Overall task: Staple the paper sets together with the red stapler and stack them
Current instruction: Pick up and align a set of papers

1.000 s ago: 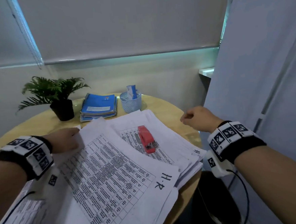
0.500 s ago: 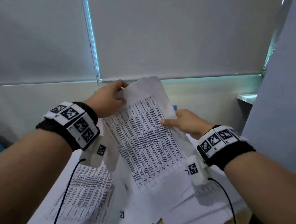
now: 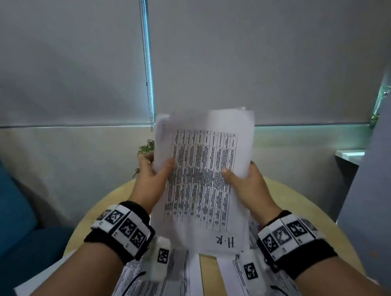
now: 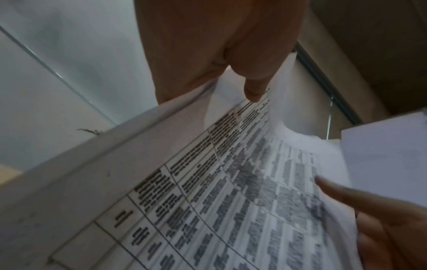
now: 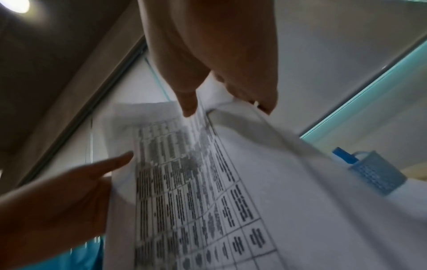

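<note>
Paper set [image 3: 204, 182] upright betw. hands, above table [image 3: 310, 209]; L hand [image 3: 153, 176] grips left edge, R hand [image 3: 245, 181] grips right edge.

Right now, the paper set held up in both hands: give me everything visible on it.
The paper set is white printed sheets, several layered, their top edges slightly fanned. The front page carries a dense black table, and "H.R" is handwritten upside down near its bottom edge. It is held roughly upright above the round wooden table, clear of the loose sheets lying there. The left hand grips its left edge, thumb on the front; the right hand grips the right edge likewise. The sheets bow slightly. No staple is discernible.
</note>
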Demonstrator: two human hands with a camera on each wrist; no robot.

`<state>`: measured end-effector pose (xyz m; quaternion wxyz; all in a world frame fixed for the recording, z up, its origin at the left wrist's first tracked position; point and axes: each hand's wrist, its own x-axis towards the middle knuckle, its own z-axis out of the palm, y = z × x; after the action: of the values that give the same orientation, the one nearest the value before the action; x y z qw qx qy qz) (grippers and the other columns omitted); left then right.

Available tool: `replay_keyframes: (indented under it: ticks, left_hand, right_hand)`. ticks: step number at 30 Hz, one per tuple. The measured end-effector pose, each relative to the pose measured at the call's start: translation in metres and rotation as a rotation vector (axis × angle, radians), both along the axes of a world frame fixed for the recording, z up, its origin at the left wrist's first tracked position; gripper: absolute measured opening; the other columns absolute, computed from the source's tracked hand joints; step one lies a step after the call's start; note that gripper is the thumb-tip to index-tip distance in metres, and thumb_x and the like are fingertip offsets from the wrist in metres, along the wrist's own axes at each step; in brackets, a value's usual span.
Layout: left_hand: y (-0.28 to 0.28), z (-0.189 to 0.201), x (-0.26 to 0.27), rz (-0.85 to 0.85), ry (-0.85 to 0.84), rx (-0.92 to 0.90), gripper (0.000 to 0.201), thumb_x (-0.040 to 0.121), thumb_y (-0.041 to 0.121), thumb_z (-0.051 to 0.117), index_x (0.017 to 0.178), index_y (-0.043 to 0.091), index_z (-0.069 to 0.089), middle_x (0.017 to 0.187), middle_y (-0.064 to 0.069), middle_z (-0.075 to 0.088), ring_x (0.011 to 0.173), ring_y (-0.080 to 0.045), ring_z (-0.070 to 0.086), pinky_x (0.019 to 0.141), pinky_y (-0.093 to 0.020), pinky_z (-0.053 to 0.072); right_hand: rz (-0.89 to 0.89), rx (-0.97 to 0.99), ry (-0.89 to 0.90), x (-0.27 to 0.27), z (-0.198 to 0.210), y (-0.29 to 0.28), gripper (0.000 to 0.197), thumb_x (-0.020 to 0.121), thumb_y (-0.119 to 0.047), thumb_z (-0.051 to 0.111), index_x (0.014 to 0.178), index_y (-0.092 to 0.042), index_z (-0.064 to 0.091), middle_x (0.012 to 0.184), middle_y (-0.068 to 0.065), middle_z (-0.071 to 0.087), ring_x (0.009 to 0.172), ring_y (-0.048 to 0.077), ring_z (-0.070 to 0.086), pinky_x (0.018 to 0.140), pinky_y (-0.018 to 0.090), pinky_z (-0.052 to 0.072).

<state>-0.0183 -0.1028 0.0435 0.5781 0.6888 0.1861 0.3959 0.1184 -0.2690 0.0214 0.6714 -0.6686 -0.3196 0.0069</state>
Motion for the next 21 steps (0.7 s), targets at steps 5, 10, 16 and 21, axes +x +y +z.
replay_keyframes:
  ticks: [5, 10, 16, 21]
  left_hand:
    - [0.0, -0.022, 0.002, 0.12, 0.069, 0.085, 0.038, 0.091, 0.033, 0.057, 0.118, 0.017, 0.035, 0.104, -0.003, 0.062, 0.082, -0.014, 0.062, 0.064, -0.029, 0.051]
    - [0.008, -0.038, 0.003, 0.153, 0.088, 0.019, 0.037, 0.091, 0.008, 0.055, 0.12, 0.017, 0.034, 0.109, -0.005, 0.06, 0.088, -0.018, 0.062, 0.063, -0.024, 0.049]
    - [0.013, -0.049, 0.009, 0.222, 0.097, 0.031, 0.012, 0.096, 0.022, 0.049, 0.108, 0.019, 0.047, 0.103, -0.005, 0.064, 0.091, -0.025, 0.063, 0.077, -0.036, 0.053]
    - [0.005, -0.033, 0.006, 0.222, 0.139, 0.201, 0.012, 0.098, 0.01, 0.042, 0.106, 0.018, 0.036, 0.081, 0.008, 0.051, 0.077, -0.018, 0.053, 0.054, -0.018, 0.035]
  right_hand:
    - [-0.031, 0.037, -0.029, -0.008, -0.017, 0.005, 0.036, 0.098, -0.025, 0.05, 0.132, -0.02, 0.04, 0.119, -0.013, 0.054, 0.114, -0.002, 0.052, 0.094, 0.013, 0.037]
    - [-0.021, 0.059, -0.08, -0.005, -0.026, 0.009, 0.025, 0.093, -0.022, 0.058, 0.113, -0.028, 0.045, 0.115, 0.0, 0.061, 0.109, 0.018, 0.058, 0.09, 0.025, 0.048]
    - [-0.081, 0.095, -0.14, -0.004, -0.023, 0.01, 0.016, 0.095, -0.026, 0.055, 0.098, -0.013, 0.048, 0.083, -0.012, 0.055, 0.071, -0.009, 0.053, 0.064, 0.013, 0.039]
    - [-0.174, 0.039, -0.155, 0.004, -0.018, 0.012, 0.046, 0.088, -0.026, 0.066, 0.124, -0.015, 0.038, 0.108, -0.008, 0.048, 0.102, 0.018, 0.052, 0.083, 0.015, 0.045]
